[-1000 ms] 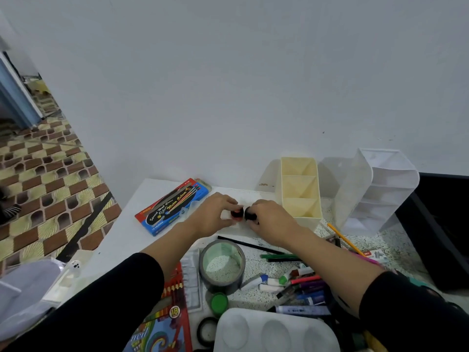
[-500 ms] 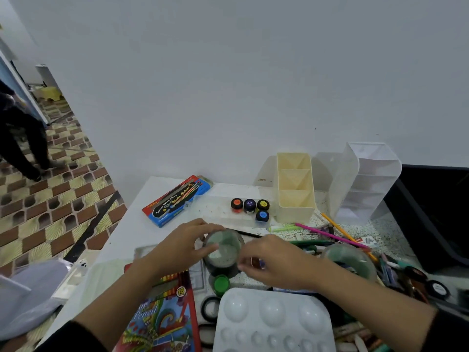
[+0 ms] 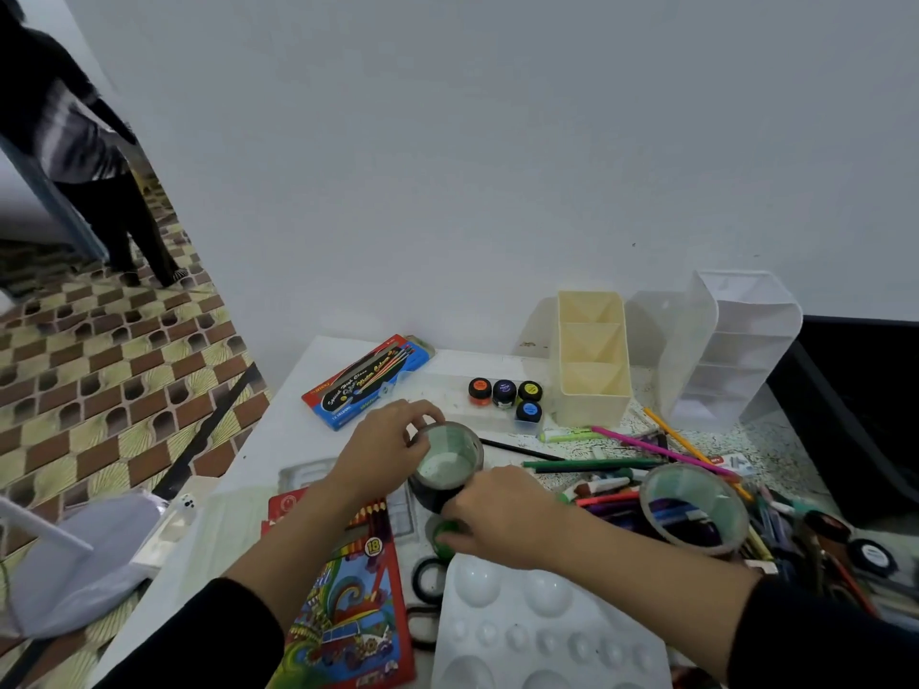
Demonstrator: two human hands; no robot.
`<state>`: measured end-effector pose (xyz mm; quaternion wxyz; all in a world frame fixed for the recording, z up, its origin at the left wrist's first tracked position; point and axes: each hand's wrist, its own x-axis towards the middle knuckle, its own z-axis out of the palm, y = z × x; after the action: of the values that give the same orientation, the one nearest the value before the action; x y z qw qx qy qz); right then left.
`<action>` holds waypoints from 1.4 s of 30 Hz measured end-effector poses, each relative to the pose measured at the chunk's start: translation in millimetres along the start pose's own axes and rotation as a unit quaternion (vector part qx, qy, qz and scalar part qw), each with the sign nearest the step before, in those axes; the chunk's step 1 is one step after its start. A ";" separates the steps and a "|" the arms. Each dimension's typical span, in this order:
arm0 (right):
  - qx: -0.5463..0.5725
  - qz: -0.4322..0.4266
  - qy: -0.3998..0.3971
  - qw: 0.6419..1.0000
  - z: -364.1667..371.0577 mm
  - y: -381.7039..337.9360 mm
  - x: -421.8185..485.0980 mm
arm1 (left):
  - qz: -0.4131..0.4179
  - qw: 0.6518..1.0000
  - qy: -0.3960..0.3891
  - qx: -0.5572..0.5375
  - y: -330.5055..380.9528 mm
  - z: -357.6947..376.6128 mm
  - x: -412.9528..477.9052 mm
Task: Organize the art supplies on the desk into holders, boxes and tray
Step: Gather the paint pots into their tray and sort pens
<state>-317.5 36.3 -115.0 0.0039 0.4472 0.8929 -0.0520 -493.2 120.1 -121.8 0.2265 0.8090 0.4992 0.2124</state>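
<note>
The left hand [image 3: 388, 452], half a second ago flat beside the tape roll [image 3: 430, 494], now grips its rim with curled fingers. The right hand [image 3: 507, 519] has dropped nearer and curls its fingers round the green-lidded pot [image 3: 445, 532], just below the roll. Under the left wrist a pencil box [image 3: 358, 604] reads "18". The script on the blue paint box [image 3: 365, 382] beyond is blurred. Past the left fingertips four paint pots [image 3: 505, 390] sit in a clear tray [image 3: 529, 430]. There are two holders beyond, one cream [image 3: 592, 395] and one clear [image 3: 736, 350]. A second tape roll [image 3: 696, 482] lies right of the right hand.

Pots [image 3: 504, 393] beside holder [image 3: 592, 407], perhaps touching
</note>
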 end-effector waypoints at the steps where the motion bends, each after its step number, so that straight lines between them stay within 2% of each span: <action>1: 0.000 0.009 0.000 1.000 2.1 -0.7 0.9 | -0.005 1.000 -0.004 -0.001 0.4 -0.7 0.2; 8: 0.117 0.006 -0.016 0.993 3.0 6.8 -1.7 | -0.006 1.000 -0.027 -0.013 0.4 -5.1 4.1; 12: 0.122 0.009 -0.011 0.992 6.9 6.1 -5.5 | -0.011 0.999 -0.030 -0.025 -2.6 -3.1 1.7; 18: 0.139 0.047 0.034 0.989 8.9 1.2 -8.9 | -0.020 0.995 -0.033 -0.091 -9.9 -3.7 -1.8; 21: 0.166 0.078 0.068 0.981 -2.4 10.3 -20.5 | -0.018 0.995 -0.039 -0.085 -11.2 -3.8 0.2; 27: 0.312 0.199 0.181 0.911 -32.9 43.3 -29.0 | -0.008 0.999 -0.024 -0.033 0.6 -1.4 18.9; 31: 0.397 0.292 0.218 0.843 -32.9 73.7 -11.2 | 0.008 0.999 -0.031 -0.011 5.0 3.7 38.8; 32: 0.389 0.303 0.213 0.844 -31.6 80.0 -5.7 | 0.013 0.999 -0.030 -0.004 5.1 5.5 44.4; 34: 0.320 0.308 0.190 0.876 -29.8 91.1 5.0 | 0.024 0.999 -0.026 0.003 4.6 9.7 57.1; 37: 0.218 0.270 0.169 0.923 -32.7 99.8 19.6 | 0.055 0.998 -0.036 0.006 1.5 16.9 79.1; 42: 0.130 0.221 0.117 0.960 -29.8 109.2 40.9 | 0.099 0.987 -0.066 0.110 -3.4 31.7 110.2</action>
<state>-253.6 136.7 -97.3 -0.1471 0.6330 0.7517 -0.1127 -432.2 216.1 -136.3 0.1466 0.8865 0.4209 0.1242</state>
